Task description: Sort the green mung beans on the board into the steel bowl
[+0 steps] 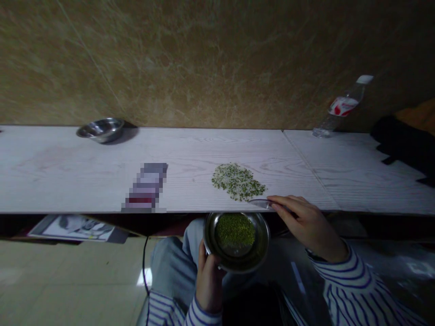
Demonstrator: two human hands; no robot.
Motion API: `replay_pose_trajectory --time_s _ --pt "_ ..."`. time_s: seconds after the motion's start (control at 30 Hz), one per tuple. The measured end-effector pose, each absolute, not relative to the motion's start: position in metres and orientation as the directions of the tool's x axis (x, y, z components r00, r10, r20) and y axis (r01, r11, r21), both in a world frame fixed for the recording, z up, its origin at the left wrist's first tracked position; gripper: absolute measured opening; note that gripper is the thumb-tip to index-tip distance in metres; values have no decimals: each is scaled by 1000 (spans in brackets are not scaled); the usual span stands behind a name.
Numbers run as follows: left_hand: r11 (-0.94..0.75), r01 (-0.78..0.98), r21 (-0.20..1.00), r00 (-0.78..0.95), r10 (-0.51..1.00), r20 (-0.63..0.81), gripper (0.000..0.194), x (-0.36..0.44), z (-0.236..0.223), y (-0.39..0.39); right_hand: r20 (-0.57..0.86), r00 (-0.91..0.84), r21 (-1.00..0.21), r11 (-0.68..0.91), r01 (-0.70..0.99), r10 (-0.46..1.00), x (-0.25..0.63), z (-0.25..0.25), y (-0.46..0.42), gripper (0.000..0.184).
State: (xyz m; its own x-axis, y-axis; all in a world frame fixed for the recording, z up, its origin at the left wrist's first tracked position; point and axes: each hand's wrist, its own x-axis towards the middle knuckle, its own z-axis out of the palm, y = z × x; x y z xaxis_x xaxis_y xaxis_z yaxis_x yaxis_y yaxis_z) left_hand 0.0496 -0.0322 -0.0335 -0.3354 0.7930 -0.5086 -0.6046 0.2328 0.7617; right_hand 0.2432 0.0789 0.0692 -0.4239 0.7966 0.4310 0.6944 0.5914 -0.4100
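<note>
My left hand [210, 276] grips the near-left rim of a round metal bowl [264, 244], holding it just below the table's front edge. Small green beans [235, 230] lie in the bowl, with a few pale bits at their near side. On the tabletop just beyond spreads a loose patch of green beans mixed with white grains [236, 181]. My right hand [306, 222] is closed on a spoon [261, 203], whose tip touches or nearly touches the near edge of this patch. The spoon's handle is hidden in my fingers.
A second metal bowl [102, 130] stands back left on the white table [183, 149]. A blurred-out flat object [146, 188] lies left of the grains. Back right are a plastic bottle [343, 106] and dark cloth [404, 140]. An open drawer or shelf [78, 227] is below left.
</note>
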Motion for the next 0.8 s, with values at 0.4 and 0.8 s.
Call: replay_pose_trajectory --time_s 0.4,0.8 --pt "256 -639 726 -287 796 -533 70 42 -27 -26 516 -370 -352 586 730 772 255 66 98 20" --pt "262 -653 711 -356 722 -593 68 48 -28 -29 527 -428 -367 651 665 734 239 63 112 19"
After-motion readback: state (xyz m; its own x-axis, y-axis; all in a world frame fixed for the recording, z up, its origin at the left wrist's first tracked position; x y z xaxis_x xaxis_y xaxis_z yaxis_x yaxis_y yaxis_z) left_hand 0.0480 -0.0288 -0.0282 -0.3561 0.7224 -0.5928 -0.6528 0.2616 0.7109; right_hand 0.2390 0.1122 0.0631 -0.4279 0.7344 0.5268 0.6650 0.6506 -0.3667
